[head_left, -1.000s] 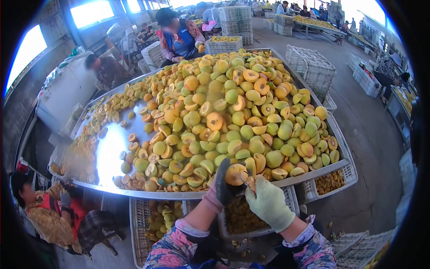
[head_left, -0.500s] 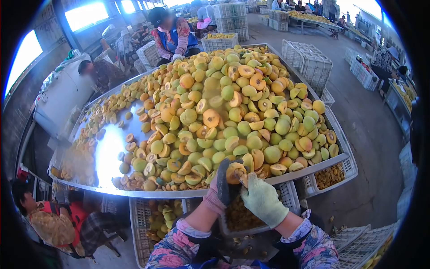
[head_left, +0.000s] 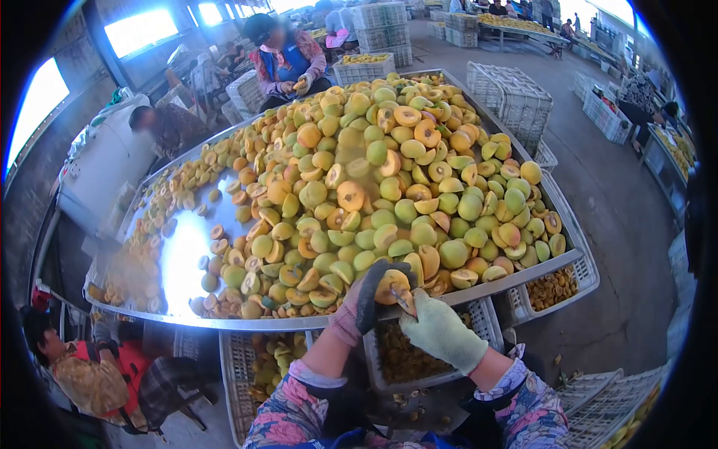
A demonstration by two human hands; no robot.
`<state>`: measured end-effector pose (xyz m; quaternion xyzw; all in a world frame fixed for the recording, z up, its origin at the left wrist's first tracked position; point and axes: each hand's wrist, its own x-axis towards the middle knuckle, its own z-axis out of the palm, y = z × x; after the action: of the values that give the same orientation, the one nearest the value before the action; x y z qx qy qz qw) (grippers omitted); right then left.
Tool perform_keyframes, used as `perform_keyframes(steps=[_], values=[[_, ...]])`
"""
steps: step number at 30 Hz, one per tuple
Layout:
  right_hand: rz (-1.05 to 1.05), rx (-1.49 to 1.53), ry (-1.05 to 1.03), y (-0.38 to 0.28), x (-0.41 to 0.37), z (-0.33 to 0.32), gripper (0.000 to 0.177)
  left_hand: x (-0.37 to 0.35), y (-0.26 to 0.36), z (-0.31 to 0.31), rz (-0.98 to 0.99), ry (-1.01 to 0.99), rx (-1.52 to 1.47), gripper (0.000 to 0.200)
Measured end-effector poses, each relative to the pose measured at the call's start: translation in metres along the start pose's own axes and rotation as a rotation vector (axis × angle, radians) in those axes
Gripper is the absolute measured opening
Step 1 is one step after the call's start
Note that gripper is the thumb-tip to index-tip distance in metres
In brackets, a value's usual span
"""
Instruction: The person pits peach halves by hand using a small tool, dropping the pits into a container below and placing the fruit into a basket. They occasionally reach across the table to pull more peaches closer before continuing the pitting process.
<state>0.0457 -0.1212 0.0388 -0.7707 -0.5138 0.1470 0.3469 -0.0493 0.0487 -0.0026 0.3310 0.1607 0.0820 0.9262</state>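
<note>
My left hand point(head_left: 364, 301), in a dark grey glove with a pink cuff, is closed around a peach half point(head_left: 390, 286), its cut orange face turned up. My right hand point(head_left: 447, 334), in a pale green-yellow glove, grips a small metal pitting tool point(head_left: 407, 301). The tool's end is against the fruit's cut face; its handle is hidden in my fist. Both hands are at the near edge of a metal table point(head_left: 299, 323). Just beyond them lies a large heap of halved peaches point(head_left: 381, 217), green to orange.
Below the table edge stand a crate of dark fruit pieces point(head_left: 486, 323) and a crate of peach halves point(head_left: 233, 374). Stacked white crates point(head_left: 512, 101) are at the right. One co-worker point(head_left: 288, 63) works across the table; another person point(head_left: 97, 367) sits at lower left.
The peach half and tool have shifted slightly in my hands, with the fruit tilted differently. Across the table, the co-worker's hands have risen from the heap and come together around a piece.
</note>
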Motion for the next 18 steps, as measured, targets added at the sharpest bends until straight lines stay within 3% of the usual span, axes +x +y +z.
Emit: perform_keyframes(steps=[2, 3, 5, 6, 7, 8, 9, 11, 12, 14, 15, 17, 18], values=[[0.277, 0.606, -0.241, -0.006, 0.001, -0.006, 0.024, 0.023, -0.019, -0.054, 0.343, 0.101, 0.796, 0.04], [0.276, 0.61, -0.24, -0.013, 0.002, -0.012, 0.024, 0.021, -0.017, -0.043, 0.342, 0.102, 0.8, 0.04], [0.431, 0.829, -0.334, -0.024, 0.004, -0.024, 0.018, 0.013, -0.009, -0.005, 0.55, 0.102, 0.907, 0.038], [0.431, 0.834, -0.334, -0.017, 0.003, -0.014, 0.018, 0.012, -0.009, 0.002, 0.547, 0.103, 0.91, 0.038], [0.283, 0.613, -0.218, -0.003, 0.001, 0.003, 0.019, 0.011, -0.009, 0.008, 0.498, 0.097, 0.945, 0.039], [0.136, 0.391, -0.099, 0.001, 0.001, 0.011, 0.02, 0.012, -0.008, 0.011, 0.45, 0.089, 0.981, 0.052], [0.137, 0.393, -0.095, 0.0, -0.001, 0.012, 0.02, 0.012, -0.009, 0.014, 0.448, 0.086, 0.985, 0.052], [0.064, 0.038, 0.011, -0.011, -0.004, 0.008, 0.024, 0.01, -0.016, 0.017, 0.539, 0.142, 0.925, 0.049], [0.065, 0.039, 0.011, -0.014, -0.004, 0.008, 0.024, 0.009, -0.019, 0.018, 0.538, 0.141, 0.925, 0.049], [0.102, 0.04, -0.019, -0.016, -0.003, 0.009, 0.026, 0.01, -0.023, 0.02, 0.565, 0.242, 0.647, 0.017], [0.103, 0.043, -0.017, -0.014, -0.002, 0.009, 0.026, 0.008, -0.021, 0.021, 0.564, 0.241, 0.651, 0.017], [0.096, 0.396, -0.133, -0.007, 0.002, 0.012, 0.032, 0.0, -0.012, 0.026, 0.633, 0.296, 1.064, 0.025], [0.096, 0.397, -0.133, -0.007, 0.003, 0.014, 0.032, 0.0, -0.011, 0.024, 0.633, 0.297, 1.065, 0.025]])
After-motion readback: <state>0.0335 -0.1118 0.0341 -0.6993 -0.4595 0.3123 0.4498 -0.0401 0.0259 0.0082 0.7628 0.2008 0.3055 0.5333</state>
